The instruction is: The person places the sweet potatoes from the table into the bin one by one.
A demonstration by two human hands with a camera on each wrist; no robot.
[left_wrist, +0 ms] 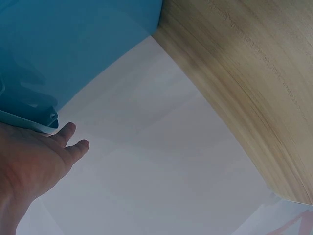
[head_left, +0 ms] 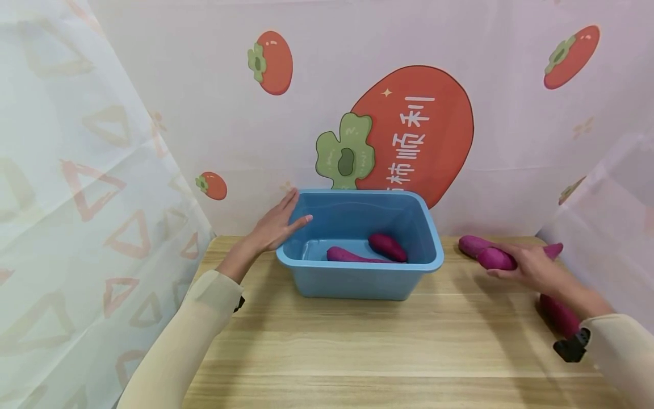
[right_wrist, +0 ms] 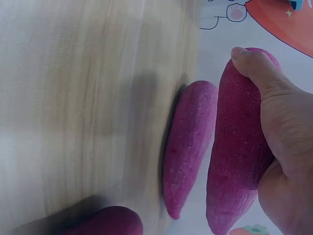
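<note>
My right hand (head_left: pixel 533 267) grips a purple sweet potato (right_wrist: pixel 239 142), held above the table with the thumb along one end. Behind it a second sweet potato (right_wrist: pixel 188 147) lies by the back edge of the table. Under my right forearm is another sweet potato (head_left: pixel 559 315), partly covered by the arm. A blue plastic basin (head_left: pixel 352 283) stands in the middle, with two sweet potatoes inside, one long (head_left: pixel 352 255) and one shorter (head_left: pixel 387 247). My left hand (head_left: pixel 278 224) rests on the basin's left rim, fingers extended and thumb over the inside.
The wooden table (head_left: pixel 327 352) meets a printed back sheet (head_left: pixel 204 113) with persimmon drawings. White sheets hang at the left (head_left: pixel 76 227) and right (head_left: pixel 613 227) sides, close to both arms.
</note>
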